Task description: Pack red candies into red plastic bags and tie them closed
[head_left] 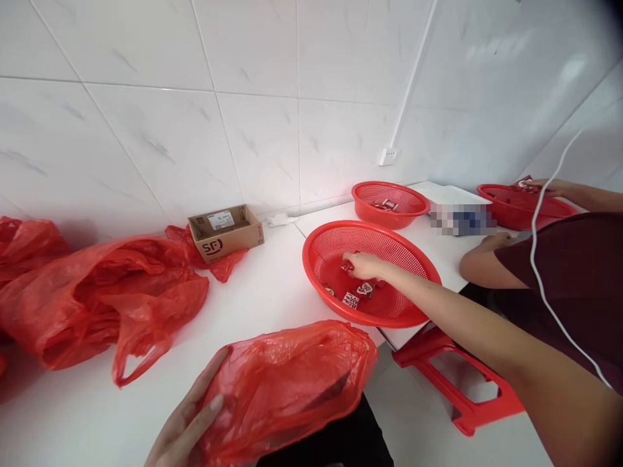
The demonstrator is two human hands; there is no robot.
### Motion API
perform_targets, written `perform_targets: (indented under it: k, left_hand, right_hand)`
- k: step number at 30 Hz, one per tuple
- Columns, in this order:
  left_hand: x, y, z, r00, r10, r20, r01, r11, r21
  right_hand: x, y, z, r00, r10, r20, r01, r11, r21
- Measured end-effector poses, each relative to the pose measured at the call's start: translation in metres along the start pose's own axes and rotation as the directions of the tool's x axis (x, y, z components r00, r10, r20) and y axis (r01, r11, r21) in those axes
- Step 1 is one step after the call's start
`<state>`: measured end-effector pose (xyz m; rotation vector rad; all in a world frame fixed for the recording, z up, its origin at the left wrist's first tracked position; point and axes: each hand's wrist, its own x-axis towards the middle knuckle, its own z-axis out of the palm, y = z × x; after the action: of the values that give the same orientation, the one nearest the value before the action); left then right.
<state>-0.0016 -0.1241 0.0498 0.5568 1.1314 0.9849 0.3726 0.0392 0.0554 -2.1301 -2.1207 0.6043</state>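
From the head view, the left hand (189, 415) is gripping the red plastic bag (292, 376) by its left side, and the bag is gaping nicely at the near edge of the white table (243, 311). Over to the right hand (363, 264): it's dipping inside the large red basket (370, 320), fingertips apparently pinching a small red packet (346, 265), while more loose packets (350, 299) are lying on the basket's near side. Good handling here is calling for a light, sure pinch, the wrist clearing the rim, and the left hand spreading the bag wide, because that thin film is looking ready to fold shut. Farther right, a co-worker's hand (535, 186) is working at the far-right basket (516, 211), well apart from ours. On the left, crumpled bags (160, 279) are sprawling beside a cardboard box (228, 243).
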Motion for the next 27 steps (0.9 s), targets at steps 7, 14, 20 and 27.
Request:
perform_targets:
  k: [7, 14, 20, 27]
  left_hand:
    - [0.01, -0.003, 0.003, 0.992, 0.107, -0.071, -0.108, 0.994, -0.013]
    - [0.02, -0.013, -0.001, 0.992, 0.123, -0.033, -0.124, 0.991, -0.05]
    - [0.012, -0.009, -0.008, 0.978, 0.181, -0.108, -0.187, 0.981, -0.049]
    - [0.014, -0.01, -0.001, 0.966, 0.236, -0.104, -0.231, 0.971, 0.053]
  right_hand:
    - [-0.065, -0.076, -0.023, 0.93, -0.367, -0.03, 0.319, 0.761, 0.565]
    - [-0.088, -0.126, 0.079, 0.851, -0.522, 0.05, 0.518, 0.852, 0.079]
    - [-0.089, -0.117, 0.072, 0.826, -0.517, 0.225, 0.535, 0.845, -0.022]
    - [-0.09, -0.081, -0.019, 0.934, -0.348, -0.076, 0.356, 0.907, 0.224]
